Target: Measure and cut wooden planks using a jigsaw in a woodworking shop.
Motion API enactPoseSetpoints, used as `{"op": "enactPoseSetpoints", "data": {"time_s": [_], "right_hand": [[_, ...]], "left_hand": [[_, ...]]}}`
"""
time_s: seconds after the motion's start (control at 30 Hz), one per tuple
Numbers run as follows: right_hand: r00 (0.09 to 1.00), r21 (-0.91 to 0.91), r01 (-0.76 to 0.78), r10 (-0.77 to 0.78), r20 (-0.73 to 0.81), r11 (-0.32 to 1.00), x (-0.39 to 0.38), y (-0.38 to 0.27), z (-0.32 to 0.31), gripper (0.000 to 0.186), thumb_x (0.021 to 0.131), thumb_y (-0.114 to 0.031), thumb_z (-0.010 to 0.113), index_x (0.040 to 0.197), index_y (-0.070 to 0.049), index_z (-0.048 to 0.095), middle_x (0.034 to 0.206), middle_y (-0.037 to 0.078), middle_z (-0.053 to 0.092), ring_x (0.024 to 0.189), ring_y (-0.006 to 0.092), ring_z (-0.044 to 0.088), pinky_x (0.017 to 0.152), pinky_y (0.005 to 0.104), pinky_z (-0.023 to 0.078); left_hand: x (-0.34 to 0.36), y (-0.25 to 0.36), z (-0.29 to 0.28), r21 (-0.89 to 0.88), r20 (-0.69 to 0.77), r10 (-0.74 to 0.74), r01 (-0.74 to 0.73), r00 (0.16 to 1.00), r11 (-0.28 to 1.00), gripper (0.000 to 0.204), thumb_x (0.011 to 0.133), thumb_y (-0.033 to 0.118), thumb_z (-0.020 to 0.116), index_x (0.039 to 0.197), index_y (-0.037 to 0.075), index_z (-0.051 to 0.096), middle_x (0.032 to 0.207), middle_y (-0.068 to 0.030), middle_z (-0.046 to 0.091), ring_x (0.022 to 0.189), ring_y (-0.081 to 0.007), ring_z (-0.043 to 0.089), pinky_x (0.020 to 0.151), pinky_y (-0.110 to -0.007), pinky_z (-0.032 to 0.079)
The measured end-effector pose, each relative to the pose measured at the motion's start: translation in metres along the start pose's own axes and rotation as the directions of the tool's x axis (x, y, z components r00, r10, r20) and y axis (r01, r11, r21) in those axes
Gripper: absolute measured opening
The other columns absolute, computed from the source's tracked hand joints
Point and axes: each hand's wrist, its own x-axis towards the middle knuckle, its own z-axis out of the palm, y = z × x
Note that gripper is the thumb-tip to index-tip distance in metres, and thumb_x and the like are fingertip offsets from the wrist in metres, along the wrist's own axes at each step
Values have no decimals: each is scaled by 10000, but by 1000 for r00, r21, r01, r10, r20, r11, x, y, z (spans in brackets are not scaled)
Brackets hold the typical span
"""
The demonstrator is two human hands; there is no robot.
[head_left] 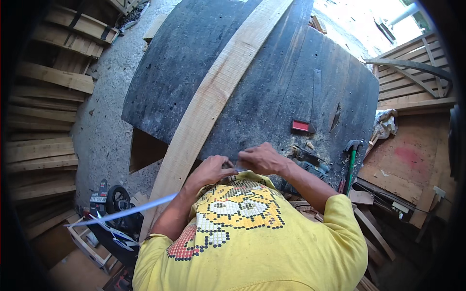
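At the near edge of a dark tabletop (174, 72), beside the hem of a yellow shirt, my left hand (216, 169) has curled fingers, and my right hand (257, 157) pinches close to it. Between them is a small bluish-grey thing, too unclear to name. A long pale board (213, 92) lies across the tabletop, left of my hands. A pale blue strip (121, 211) runs left from behind my left forearm. Right of my right hand are a blue-grey power tool (313, 169) and a green-handled hammer (350, 167). A red rectangular object (300, 125) lies farther back.
Stacked planks (46, 119) line the left side over a speckled floor (97, 126). A motorcycle (109, 228) stands at lower left. A wooden slatted frame (407, 77) and a plywood panel (403, 160) with a pink stain are at the right.
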Motion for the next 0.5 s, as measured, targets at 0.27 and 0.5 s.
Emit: {"op": "enactPoseSetpoints", "data": {"time_s": [0.27,0.5], "right_hand": [[903,-98,-400,373,-212,911,-95,-6,-46,180,972,-279,629,949,-107,673,784,48,643,820,243,654,693,407,486],[727,-16,-559,480,-491,829,-133,12,-19,102,937,-211,690,998,-133,714,833,51,666,816,267,660,681,414,493]], "left_hand": [[-8,24,-45,274,109,102,-128,989,953,512,900,510,749,857,1,744,689,-149,694,667,-310,701,669,-426,527],[62,83,26,443,-198,779,-655,594,612,484,842,386,837,1122,18,695,1073,-163,728,922,-264,722,785,-400,582]]}}
